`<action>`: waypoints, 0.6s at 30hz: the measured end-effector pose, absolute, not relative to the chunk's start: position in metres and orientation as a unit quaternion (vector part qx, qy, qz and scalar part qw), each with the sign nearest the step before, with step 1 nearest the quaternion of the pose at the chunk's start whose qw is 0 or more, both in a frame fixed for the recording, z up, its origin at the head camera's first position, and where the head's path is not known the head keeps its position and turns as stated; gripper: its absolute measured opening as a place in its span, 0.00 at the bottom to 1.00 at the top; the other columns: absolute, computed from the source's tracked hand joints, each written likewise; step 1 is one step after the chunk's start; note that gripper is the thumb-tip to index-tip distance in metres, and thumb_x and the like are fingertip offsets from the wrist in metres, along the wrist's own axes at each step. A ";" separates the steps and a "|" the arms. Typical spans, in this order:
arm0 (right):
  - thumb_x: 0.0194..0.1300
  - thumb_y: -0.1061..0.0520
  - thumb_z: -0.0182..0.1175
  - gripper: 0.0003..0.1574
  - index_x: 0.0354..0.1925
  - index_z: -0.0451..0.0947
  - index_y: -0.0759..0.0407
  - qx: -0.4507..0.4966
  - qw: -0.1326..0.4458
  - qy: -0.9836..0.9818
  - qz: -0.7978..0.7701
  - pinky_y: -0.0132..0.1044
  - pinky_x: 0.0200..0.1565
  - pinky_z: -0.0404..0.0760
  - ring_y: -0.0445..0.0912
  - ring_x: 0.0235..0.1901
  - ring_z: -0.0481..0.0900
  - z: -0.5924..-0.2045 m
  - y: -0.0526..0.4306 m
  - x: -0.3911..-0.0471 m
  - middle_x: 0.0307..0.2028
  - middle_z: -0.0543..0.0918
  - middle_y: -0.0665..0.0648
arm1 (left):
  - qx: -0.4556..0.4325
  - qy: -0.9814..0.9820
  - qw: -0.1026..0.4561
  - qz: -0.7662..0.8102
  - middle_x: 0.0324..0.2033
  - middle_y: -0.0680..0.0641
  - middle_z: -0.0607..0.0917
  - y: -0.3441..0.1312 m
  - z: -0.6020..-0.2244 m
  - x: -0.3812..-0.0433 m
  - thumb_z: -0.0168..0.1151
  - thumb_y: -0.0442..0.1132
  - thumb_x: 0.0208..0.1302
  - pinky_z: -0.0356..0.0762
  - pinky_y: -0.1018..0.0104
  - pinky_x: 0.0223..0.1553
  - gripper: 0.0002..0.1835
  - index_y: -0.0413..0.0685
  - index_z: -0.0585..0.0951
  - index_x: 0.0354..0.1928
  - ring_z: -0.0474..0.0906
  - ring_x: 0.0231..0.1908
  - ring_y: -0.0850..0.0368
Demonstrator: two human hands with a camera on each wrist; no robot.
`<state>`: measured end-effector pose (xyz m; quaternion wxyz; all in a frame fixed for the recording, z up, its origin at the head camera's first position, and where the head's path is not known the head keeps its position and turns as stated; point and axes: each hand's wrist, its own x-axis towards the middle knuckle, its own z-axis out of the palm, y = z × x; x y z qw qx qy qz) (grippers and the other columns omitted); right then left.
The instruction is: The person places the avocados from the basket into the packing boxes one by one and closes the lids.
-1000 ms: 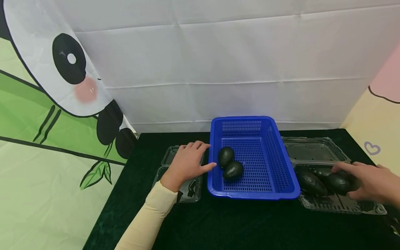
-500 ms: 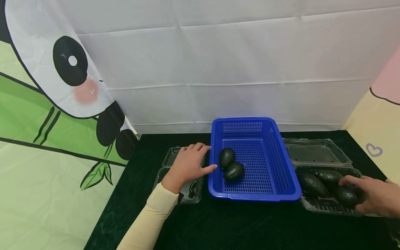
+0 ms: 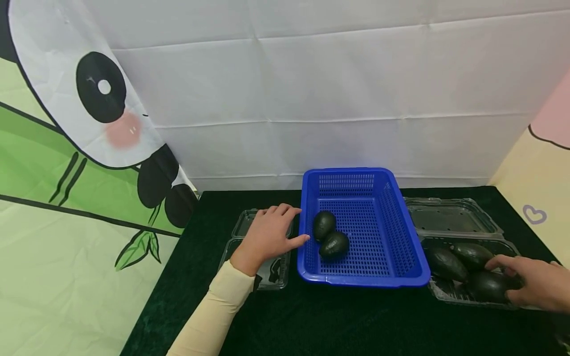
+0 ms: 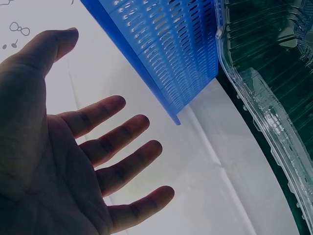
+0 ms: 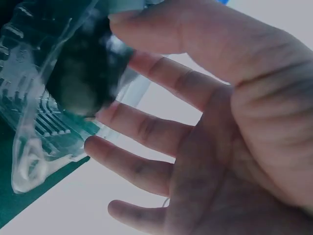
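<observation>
Three dark avocados lie in the lower half of a clear plastic clamshell [image 3: 454, 291] at the right of the head view. The nearest avocado [image 3: 487, 287] has my right hand [image 3: 539, 284] at its right end. In the right wrist view the fingers are spread and fairly straight, with thumb and fingertips beside the blurred avocado [image 5: 80, 78]; light contact is hard to tell. My left hand [image 3: 269, 237] hovers over a smaller clear clamshell [image 3: 278, 277], fingers spread near the left rim of the blue basket [image 3: 369, 281]. Two avocados [image 3: 334, 245] touch inside the basket.
Dark green cloth [image 3: 356, 321] covers the table. The large clamshell's lid [image 3: 451, 217] lies folded back behind its base. A white sheet [image 3: 334, 89] hangs behind the table, and a printed panda backdrop [image 3: 107, 113] stands at the left.
My right hand has lowered the avocado into the front of the large clamshell and loosened its fingers from it; the avocado has settled slightly left. The left hand stays put.
</observation>
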<state>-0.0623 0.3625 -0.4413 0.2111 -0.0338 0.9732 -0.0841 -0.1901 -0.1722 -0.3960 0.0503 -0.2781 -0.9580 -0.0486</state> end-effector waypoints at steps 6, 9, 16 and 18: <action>0.52 0.55 0.80 0.28 0.49 0.79 0.59 -0.057 0.117 0.990 -0.055 0.58 0.33 0.80 0.58 0.33 0.81 -0.431 0.357 -0.061 0.37 0.80 0.64 | -0.279 -0.958 0.053 -0.049 0.67 0.47 0.77 -0.170 -0.395 -0.190 0.58 0.73 0.65 0.68 0.37 0.65 0.40 0.57 0.75 0.71 0.72 0.66 0.44; 0.49 0.54 0.82 0.30 0.48 0.80 0.60 -0.060 0.057 0.996 -0.032 0.63 0.36 0.80 0.65 0.37 0.82 -0.426 0.353 -0.062 0.38 0.81 0.67 | -0.278 -0.958 0.058 -0.045 0.68 0.48 0.75 -0.168 -0.395 -0.190 0.57 0.74 0.65 0.67 0.38 0.66 0.41 0.58 0.75 0.71 0.69 0.68 0.44; 0.49 0.49 0.82 0.34 0.50 0.80 0.62 -0.055 0.019 0.998 -0.011 0.69 0.38 0.76 0.68 0.36 0.82 -0.412 0.346 -0.063 0.43 0.79 0.75 | -0.287 -0.954 0.067 -0.055 0.68 0.46 0.76 -0.163 -0.395 -0.191 0.60 0.72 0.64 0.67 0.36 0.66 0.40 0.56 0.76 0.70 0.69 0.68 0.44; 0.49 0.47 0.81 0.35 0.51 0.80 0.62 -0.059 0.012 0.998 -0.008 0.70 0.39 0.74 0.67 0.36 0.82 -0.407 0.343 -0.064 0.43 0.79 0.74 | -0.292 -0.953 0.068 -0.054 0.68 0.46 0.75 -0.161 -0.395 -0.191 0.59 0.73 0.64 0.67 0.37 0.66 0.40 0.56 0.75 0.70 0.69 0.69 0.44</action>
